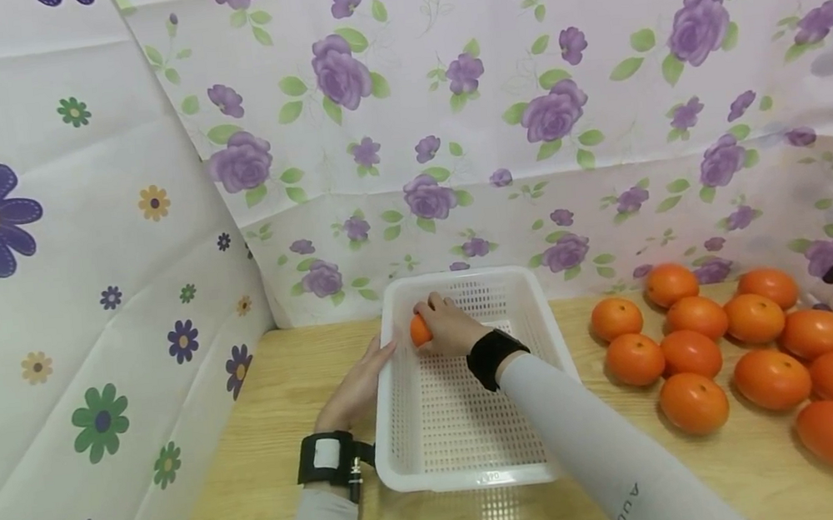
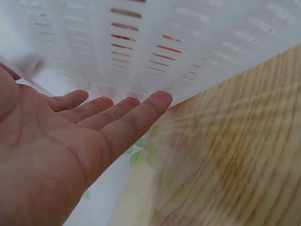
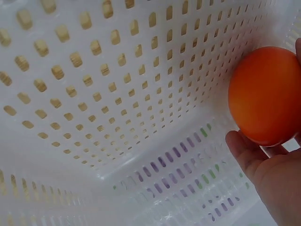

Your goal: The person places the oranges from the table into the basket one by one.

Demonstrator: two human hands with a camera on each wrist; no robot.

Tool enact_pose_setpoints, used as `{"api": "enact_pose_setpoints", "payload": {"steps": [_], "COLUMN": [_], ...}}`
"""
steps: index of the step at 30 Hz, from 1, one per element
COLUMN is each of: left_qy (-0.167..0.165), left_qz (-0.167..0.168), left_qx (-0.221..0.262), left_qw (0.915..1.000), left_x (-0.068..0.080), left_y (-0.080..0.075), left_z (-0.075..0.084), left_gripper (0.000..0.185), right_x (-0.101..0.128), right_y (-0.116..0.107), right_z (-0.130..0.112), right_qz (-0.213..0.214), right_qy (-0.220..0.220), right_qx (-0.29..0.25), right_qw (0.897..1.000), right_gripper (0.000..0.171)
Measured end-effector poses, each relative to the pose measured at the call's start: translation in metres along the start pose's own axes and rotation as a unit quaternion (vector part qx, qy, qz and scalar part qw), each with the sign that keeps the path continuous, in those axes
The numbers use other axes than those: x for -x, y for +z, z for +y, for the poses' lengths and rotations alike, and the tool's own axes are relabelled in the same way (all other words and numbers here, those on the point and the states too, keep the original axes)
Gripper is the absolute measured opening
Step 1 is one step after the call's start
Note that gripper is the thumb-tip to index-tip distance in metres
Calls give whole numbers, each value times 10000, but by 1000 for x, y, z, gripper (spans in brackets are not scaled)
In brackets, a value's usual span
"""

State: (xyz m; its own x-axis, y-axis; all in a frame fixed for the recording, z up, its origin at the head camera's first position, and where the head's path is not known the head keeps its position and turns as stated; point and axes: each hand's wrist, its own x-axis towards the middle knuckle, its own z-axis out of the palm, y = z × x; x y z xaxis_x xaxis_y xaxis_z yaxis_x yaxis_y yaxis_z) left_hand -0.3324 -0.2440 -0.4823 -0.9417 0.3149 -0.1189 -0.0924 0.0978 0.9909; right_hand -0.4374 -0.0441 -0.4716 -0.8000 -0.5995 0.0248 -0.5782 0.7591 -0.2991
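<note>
The right hand (image 1: pixel 447 324) is gripping an orange (image 1: pixel 420 330) inside the white basket (image 1: pixel 482 475) at its upper-left corner, while the left hand (image 1: pixel 357 387), fingers straight, is bracing the basket's left wall.

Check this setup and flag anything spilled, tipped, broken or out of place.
Nothing stands out. The white basket sits flat on the wooden table, the loose oranges look whole, and the right hand holds one orange inside the basket.

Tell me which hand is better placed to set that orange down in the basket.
The right hand. It already holds the orange inside the white basket, at its far left corner. The left hand rests open against the basket's outer left wall, probably steadying it.
</note>
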Motion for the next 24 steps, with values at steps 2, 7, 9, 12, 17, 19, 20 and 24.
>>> {"api": "enact_pose_setpoints", "payload": {"steps": [2,7,9,12,17,19,20,24], "left_qy": [-5,13,-4,-10,6,-37,-53,-22], "left_qz": [-16,19,50,67,34,33,38,36], "left_qx": [18,-53,-90,-93,-87,-77,-61,-20], "left_qw": [10000,10000,9999,9999,10000,10000,10000,10000], "left_x": [-1,-3,-3,-2,-2,-2,-2,-1], "left_y": [2,4,4,3,3,3,3,1], "left_z": [0,2,2,3,1,1,1,1], "left_gripper": [68,69,68,68,67,67,66,67], "right_x": [1,1,1,1,4,6,8,13], "right_y": [-1,-3,-5,-10,-17,-20,-22,-39], "right_z": [1,8,10,12,13,12,11,5], "right_qz": [-3,38,23,-48,-153,-193,-197,-191], "right_qy": [22,77,85,82,89,138,172,204], "right_qx": [43,-26,-75,-172,-256,-276,-298,-564], "right_qw": [10000,10000,9999,9998,9995,9993,9992,9980], "right_gripper": [77,81,82,84,84,84,82,79]}}
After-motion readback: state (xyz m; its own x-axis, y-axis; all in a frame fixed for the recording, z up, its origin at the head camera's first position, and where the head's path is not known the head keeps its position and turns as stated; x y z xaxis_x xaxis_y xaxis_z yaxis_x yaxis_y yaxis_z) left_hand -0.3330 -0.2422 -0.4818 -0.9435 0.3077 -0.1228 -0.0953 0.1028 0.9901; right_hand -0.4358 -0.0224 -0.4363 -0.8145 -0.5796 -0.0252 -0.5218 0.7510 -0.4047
